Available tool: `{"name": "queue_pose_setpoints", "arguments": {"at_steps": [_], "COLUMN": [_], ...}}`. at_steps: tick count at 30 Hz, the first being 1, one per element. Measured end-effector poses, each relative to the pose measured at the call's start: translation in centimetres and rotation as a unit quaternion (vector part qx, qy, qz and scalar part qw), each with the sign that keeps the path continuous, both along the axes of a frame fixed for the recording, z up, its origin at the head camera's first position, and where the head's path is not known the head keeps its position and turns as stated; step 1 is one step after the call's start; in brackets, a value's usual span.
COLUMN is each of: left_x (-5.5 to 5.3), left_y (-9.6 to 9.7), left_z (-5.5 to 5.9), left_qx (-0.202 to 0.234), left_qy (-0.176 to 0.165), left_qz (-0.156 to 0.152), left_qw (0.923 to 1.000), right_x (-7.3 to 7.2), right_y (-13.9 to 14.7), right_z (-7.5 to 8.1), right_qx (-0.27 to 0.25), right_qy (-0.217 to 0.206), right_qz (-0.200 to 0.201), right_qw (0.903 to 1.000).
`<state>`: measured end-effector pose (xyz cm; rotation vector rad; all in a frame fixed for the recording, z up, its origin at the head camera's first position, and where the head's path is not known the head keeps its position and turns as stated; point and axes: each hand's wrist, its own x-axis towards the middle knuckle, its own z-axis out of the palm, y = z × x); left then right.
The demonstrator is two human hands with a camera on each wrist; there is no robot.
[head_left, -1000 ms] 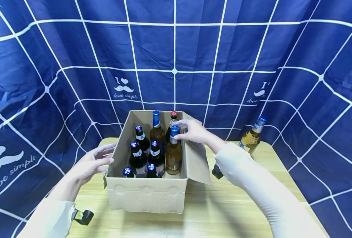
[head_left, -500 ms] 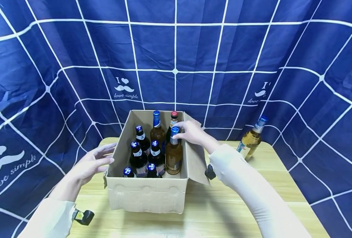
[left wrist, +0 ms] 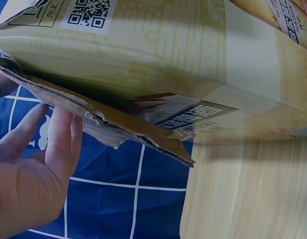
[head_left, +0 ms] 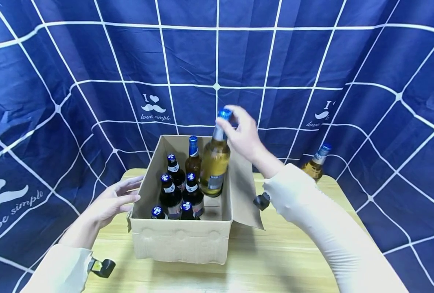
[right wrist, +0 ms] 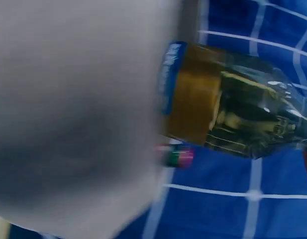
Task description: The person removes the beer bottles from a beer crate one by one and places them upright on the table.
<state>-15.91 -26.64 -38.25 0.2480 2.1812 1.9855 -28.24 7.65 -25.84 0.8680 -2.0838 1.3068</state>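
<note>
In the head view my right hand [head_left: 244, 132] pinches a clear beer bottle [head_left: 215, 167] at its blue-capped neck. The bottle hangs slightly tilted above the right side of a cardboard box [head_left: 180, 240], its lower part still within the opening. The right wrist view shows a blurred beer bottle [right wrist: 243, 107] and a red-capped bottle top [right wrist: 180, 157] beyond. My left hand [head_left: 112, 203] rests by the box's left wall with fingers fairly straight. In the left wrist view its fingers [left wrist: 58, 139] touch the torn side flap [left wrist: 93, 109].
Several dark bottles [head_left: 170, 197] and a taller blue-necked bottle [head_left: 193, 160] stand in the box. A right flap [head_left: 244, 195] slants outward. Another beer bottle [head_left: 316, 162] stands at the back right of the wooden table [head_left: 275, 252], partly behind my sleeve. A blue curtain [head_left: 187, 53] surrounds the table.
My right hand has lifted the beer bottle upward from the box floor, baring a patch of cardboard. The bottle now covers the red-capped one. My left hand has stayed in place.
</note>
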Motion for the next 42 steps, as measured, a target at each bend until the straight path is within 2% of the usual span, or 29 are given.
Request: {"name": "queue_pose_setpoints", "arguments": {"at_steps": [2,5,8,10,14,18,21,24,27,31,37,42], "left_x": [0.1,0.1,0.1,0.0,0.1,0.1,0.1,0.1,0.1,0.2,0.2,0.2], "left_y": [-0.1,-0.1,-0.1,-0.1,-0.1,-0.3,-0.5,-0.7,-0.8,-0.8,-0.8,-0.7], "left_z": [0.0,0.1,0.0,0.0,0.0,0.2,0.2,0.1,0.1,0.0,-0.2,-0.1], "left_qx": [-0.006,-0.015,-0.020,-0.017,-0.011,-0.009,-0.005,0.001,0.008,0.015,0.020,0.022], "left_qy": [-0.001,-0.002,-0.002,-0.003,0.001,0.006,0.005,0.003,0.002,0.002,0.001,-0.001], "left_qz": [0.003,0.009,0.010,0.008,0.004,0.002,0.001,-0.003,-0.009,-0.012,-0.008,-0.005], "left_qw": [1.0000,0.9998,0.9997,0.9998,0.9999,0.9999,1.0000,1.0000,0.9999,0.9998,0.9998,0.9997], "right_x": [0.5,1.2,2.0,2.5,2.8,2.7,2.3,1.6,0.7,-0.6,-2.1,-3.4], "right_y": [-0.1,0.1,0.8,1.4,3.3,5.8,7.7,9.3,10.8,13.0,15.1,16.5], "right_z": [2.4,5.8,8.9,10.6,12.9,13.3,12.4,10.5,7.9,3.6,-2.5,-6.6], "right_qx": [-0.052,-0.115,-0.156,-0.164,-0.165,-0.150,-0.119,-0.081,-0.047,-0.010,0.012,0.011], "right_qy": [0.040,0.082,0.081,0.076,0.071,0.075,0.092,0.111,0.129,0.132,0.075,0.016], "right_qz": [-0.010,-0.036,-0.058,-0.076,-0.123,-0.180,-0.219,-0.252,-0.275,-0.278,-0.274,-0.301], "right_qw": [0.9978,0.9894,0.9827,0.9806,0.9761,0.9694,0.9640,0.9578,0.9515,0.9515,0.9586,0.9535]}}
